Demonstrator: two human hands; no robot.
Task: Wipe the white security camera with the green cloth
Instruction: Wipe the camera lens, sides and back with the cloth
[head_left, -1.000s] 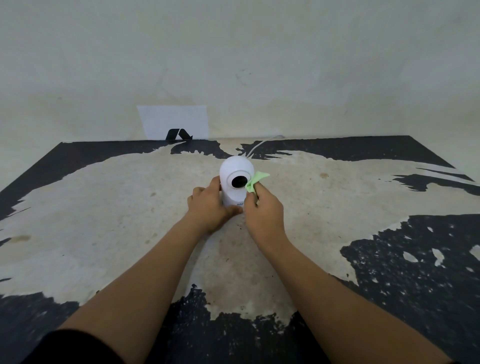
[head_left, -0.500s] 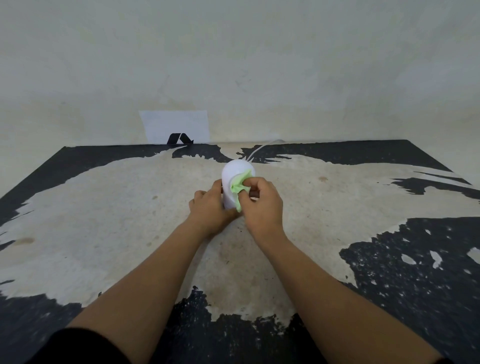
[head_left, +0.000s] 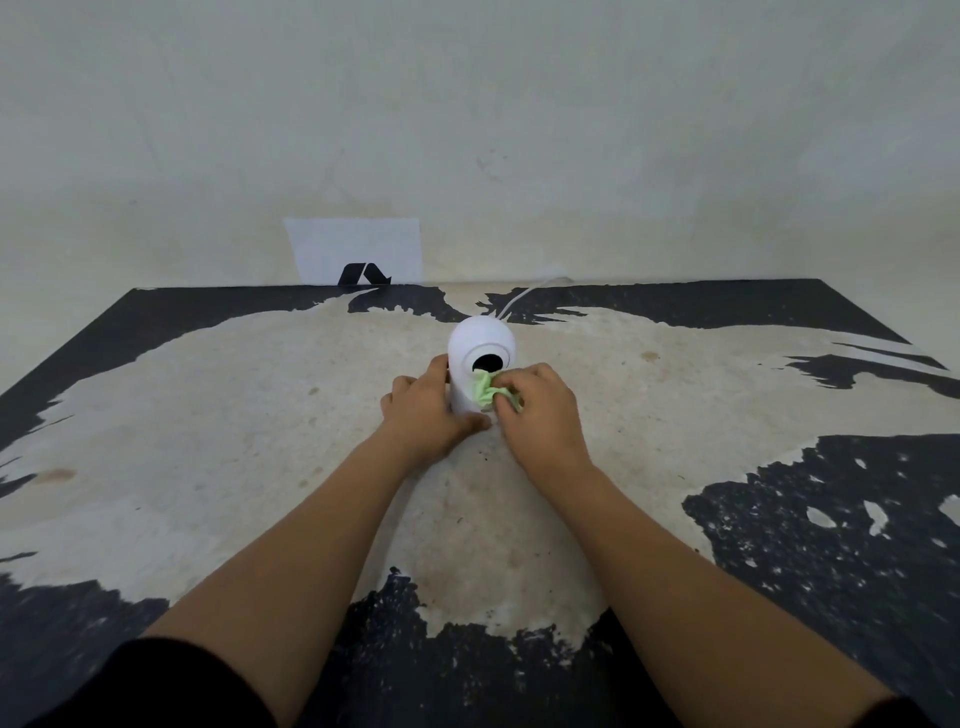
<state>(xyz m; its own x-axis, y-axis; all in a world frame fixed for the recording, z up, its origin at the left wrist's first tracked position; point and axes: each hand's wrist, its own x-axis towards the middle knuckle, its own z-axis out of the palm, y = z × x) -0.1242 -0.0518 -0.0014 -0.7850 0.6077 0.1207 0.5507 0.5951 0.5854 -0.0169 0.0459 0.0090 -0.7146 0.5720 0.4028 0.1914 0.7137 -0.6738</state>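
The white security camera (head_left: 480, 345) stands upright in the middle of the worn table, its dark lens facing me. My left hand (head_left: 423, 413) wraps around its lower body from the left and hides the base. My right hand (head_left: 540, 415) pinches the bunched green cloth (head_left: 483, 391) and presses it against the camera's front just below the lens. Part of the cloth is hidden under my fingers.
A white cable (head_left: 514, 299) runs from behind the camera to the wall. A white sheet with a black mark (head_left: 356, 252) leans on the wall at the table's back edge. The table top (head_left: 208, 441) is peeling black over beige.
My right hand brought the cloth from the camera's right side onto the lens, then slid it down to just below the lens. My left hand kept its hold.
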